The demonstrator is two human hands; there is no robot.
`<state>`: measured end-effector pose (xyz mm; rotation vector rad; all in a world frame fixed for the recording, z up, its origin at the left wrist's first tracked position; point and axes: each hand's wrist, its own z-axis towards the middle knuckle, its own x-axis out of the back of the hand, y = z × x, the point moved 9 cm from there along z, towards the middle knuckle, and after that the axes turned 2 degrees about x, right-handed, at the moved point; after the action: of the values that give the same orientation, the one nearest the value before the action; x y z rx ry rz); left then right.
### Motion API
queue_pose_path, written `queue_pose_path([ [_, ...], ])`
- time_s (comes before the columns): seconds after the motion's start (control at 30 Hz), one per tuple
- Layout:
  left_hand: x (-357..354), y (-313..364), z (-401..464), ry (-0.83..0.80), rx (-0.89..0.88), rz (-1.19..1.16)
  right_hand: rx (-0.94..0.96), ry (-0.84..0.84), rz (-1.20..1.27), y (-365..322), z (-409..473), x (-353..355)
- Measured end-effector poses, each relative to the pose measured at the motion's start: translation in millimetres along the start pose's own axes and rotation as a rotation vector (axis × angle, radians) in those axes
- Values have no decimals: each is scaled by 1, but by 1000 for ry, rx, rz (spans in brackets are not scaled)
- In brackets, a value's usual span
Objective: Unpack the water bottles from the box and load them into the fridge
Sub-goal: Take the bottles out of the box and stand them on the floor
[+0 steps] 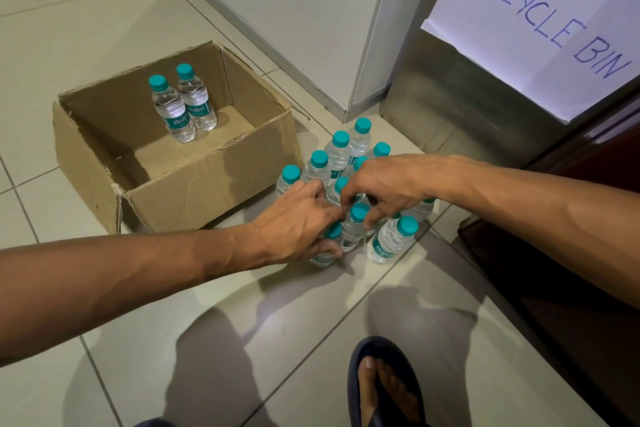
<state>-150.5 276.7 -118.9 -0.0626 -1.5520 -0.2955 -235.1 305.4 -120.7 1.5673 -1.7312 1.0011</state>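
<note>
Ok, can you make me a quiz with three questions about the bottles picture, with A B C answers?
1. Where do the bottles taken out of the box stand?
A. On the floor beside the box
B. On a shelf
C. On a chair

2. How many bottles are left inside the box?
A. None
B. Two
C. Six

3. What are the two hands doing?
A. Hanging idle
B. Folding the box
C. Reaching into the bottle cluster

Answers:
1 A: the bottle cluster stands on the floor tiles right of the cardboard box.
2 B: two bottles in the box stand upright, side by side.
3 C: the left hand and right hand have fingers curled among the caps.
</note>
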Motion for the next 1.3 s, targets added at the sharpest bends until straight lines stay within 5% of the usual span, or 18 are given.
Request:
queue_pose_path([
  [0.3, 58, -47, 5, 259, 54, -47, 1, 177, 113, 6, -6, 49],
  [0.87, 119, -209, -54, 385, 539, 28, 77, 381, 96, -7, 69, 155],
  [1.3, 100, -291, -107, 366, 862, -108, 24, 536, 119, -12, 154, 200],
])
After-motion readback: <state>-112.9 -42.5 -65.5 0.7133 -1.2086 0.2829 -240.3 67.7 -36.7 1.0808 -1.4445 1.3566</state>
